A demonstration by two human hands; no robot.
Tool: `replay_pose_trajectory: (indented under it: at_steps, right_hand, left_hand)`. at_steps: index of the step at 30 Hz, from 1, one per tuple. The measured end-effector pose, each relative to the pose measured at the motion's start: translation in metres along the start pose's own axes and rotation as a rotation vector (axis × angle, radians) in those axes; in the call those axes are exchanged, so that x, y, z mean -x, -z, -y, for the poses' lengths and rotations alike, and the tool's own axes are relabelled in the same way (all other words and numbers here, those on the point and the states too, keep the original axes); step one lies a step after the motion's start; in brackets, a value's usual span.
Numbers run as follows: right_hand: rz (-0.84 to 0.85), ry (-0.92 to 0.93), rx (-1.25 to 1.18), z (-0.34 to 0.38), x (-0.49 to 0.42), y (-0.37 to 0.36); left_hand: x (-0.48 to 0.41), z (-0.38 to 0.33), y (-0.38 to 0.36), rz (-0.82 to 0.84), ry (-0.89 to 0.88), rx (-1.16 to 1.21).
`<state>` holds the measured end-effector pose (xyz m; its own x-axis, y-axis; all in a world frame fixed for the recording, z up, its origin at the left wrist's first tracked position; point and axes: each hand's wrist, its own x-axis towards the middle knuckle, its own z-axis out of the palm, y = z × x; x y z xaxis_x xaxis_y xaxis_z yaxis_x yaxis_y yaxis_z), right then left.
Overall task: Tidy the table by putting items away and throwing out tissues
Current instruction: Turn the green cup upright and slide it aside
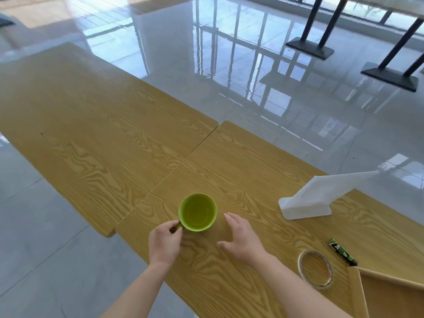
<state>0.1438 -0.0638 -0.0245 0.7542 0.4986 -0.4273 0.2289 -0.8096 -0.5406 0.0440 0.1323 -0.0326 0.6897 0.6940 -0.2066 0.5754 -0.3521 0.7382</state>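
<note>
Between both hands, the cup: left hand pinches its handle, right hand hovers beside it, fingers spread, touching nothing.

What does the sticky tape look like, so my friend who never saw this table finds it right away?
Start at the long wooden table and go to its near right end, where a brown cardboard box sits. Beside the box's corner lies the tape roll, next to a dark green packet. It is the only flat, pale ring, with wood showing through its hole.
</note>
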Motion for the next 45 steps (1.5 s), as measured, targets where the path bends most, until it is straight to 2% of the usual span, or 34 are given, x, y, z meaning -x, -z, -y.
replay_pose_trajectory:
  at_steps: [6, 11, 28, 45]
  right_hand:
    - [0.021, -0.13, 0.266, 0.042, -0.023, -0.015]
    - [0.044, -0.133, 0.434, 0.048, -0.023, -0.025]
    - [0.076, -0.107, 0.492, 0.051, -0.024, -0.021]
    - [0.064, -0.104, 0.492, 0.05, -0.022, -0.022]
  left_hand:
    - [-0.034, 0.007, 0.013, -0.06, 0.028, -0.02]
    - [-0.048, 0.01, 0.022, -0.096, 0.05, -0.022]
    - [-0.058, 0.036, 0.048, -0.222, 0.153, 0.034]
    - [-0.057, 0.044, 0.053, -0.202, 0.149, 0.075]
